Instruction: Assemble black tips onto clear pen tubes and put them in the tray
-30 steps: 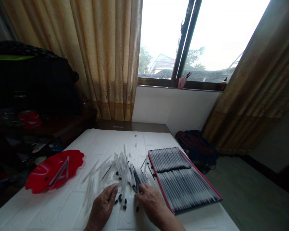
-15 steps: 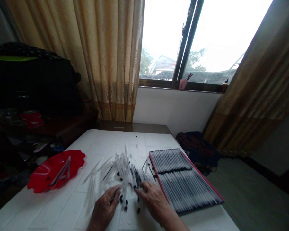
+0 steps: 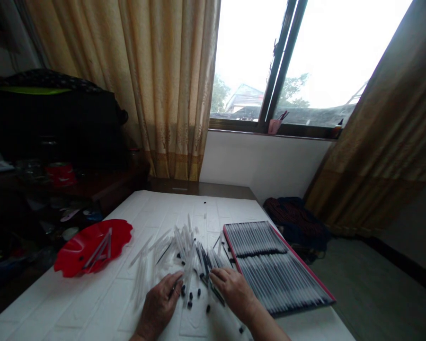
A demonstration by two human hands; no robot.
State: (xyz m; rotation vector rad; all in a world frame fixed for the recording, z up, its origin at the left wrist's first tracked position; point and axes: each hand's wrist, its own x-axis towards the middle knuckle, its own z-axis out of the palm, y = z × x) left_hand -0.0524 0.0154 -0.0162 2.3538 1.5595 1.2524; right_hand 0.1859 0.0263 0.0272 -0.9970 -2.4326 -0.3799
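A loose heap of clear plastic pen tubes (image 3: 184,248) lies in the middle of a white table (image 3: 92,303), with small black caps (image 3: 190,299) scattered at its near side. My left hand (image 3: 159,305) rests at the near edge of the heap, fingers curled and pinched on a thin pen part. My right hand (image 3: 236,293) lies on the heap's right side, fingers bent over a dark pen refill (image 3: 216,296). To the right sits a red-edged tray (image 3: 305,272) packed with rows of assembled pens.
A red wavy plate (image 3: 92,244) with a few tubes stands at the table's left. Dark cluttered shelving (image 3: 39,156) is beyond it. Curtains (image 3: 163,85) and a window (image 3: 287,61) are behind. A dark bundle (image 3: 294,222) lies on the floor to the right.
The camera view has shifted slightly. Both hands have stayed at the near edge of the heap, with the right hand edging along its right side.
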